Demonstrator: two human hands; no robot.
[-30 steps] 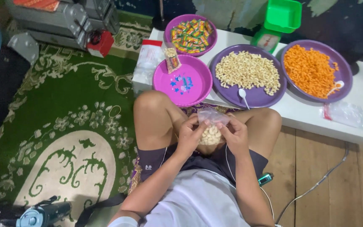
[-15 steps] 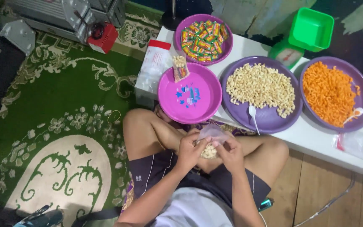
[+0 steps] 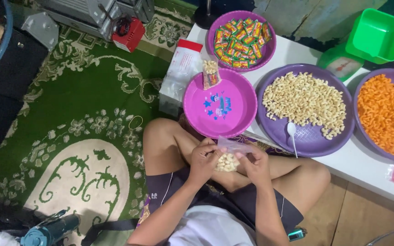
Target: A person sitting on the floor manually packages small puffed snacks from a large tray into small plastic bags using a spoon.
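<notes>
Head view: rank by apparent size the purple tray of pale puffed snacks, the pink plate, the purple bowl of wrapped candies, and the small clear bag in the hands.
1. Purple round plastic tray of pale puffed snacks
2. Pink round plastic plate
3. Purple round plastic bowl of wrapped candies
4. Small clear plastic bag of pale snacks, held between left hand and right hand

The bag sits nearer the camera, yet still looks smallest.

Light is even and fairly bright, with soft shadows. The top corners fall dark. Edges curve slightly; focus is sharp.

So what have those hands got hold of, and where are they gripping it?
A small clear bag with pale snacks in its bottom. The left hand and right hand pinch it at opposite sides, near the open top.
</notes>
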